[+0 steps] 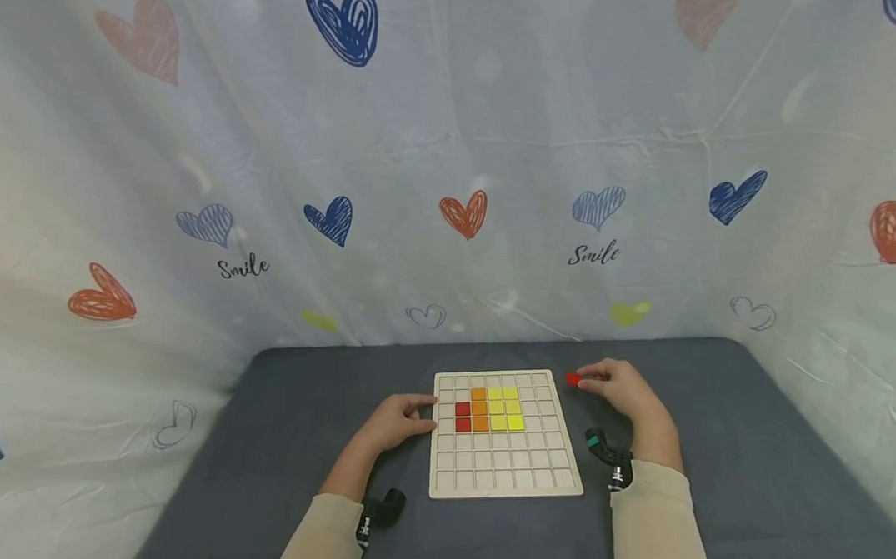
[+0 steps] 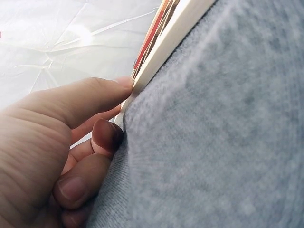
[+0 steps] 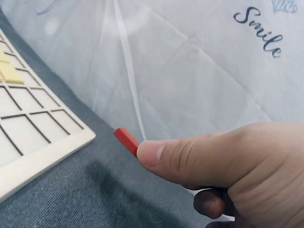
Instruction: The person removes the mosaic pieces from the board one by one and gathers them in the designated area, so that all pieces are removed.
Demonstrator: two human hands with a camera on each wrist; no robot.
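A pale wooden grid board (image 1: 505,481) lies flat on the cloth, with red tiles (image 1: 463,424), orange tiles (image 1: 479,409) and yellow tiles (image 1: 505,408) set side by side in its squares. My left hand (image 1: 397,420) holds the board's left edge; in the left wrist view its thumb (image 2: 102,95) presses on the rim (image 2: 156,59) and the other fingers are bent beside it. Beyond the board's far right corner, my right hand (image 1: 624,388) pinches a small red tile (image 3: 126,141) by one end. The tile juts out past the thumb, apart from the board.
A dark grey cloth (image 1: 311,402) covers the table. Behind it and at both sides hangs a white curtain (image 1: 396,132) printed with hearts and the word Smile. Black camera mounts sit on the left wrist (image 1: 383,509) and right wrist (image 1: 613,456).
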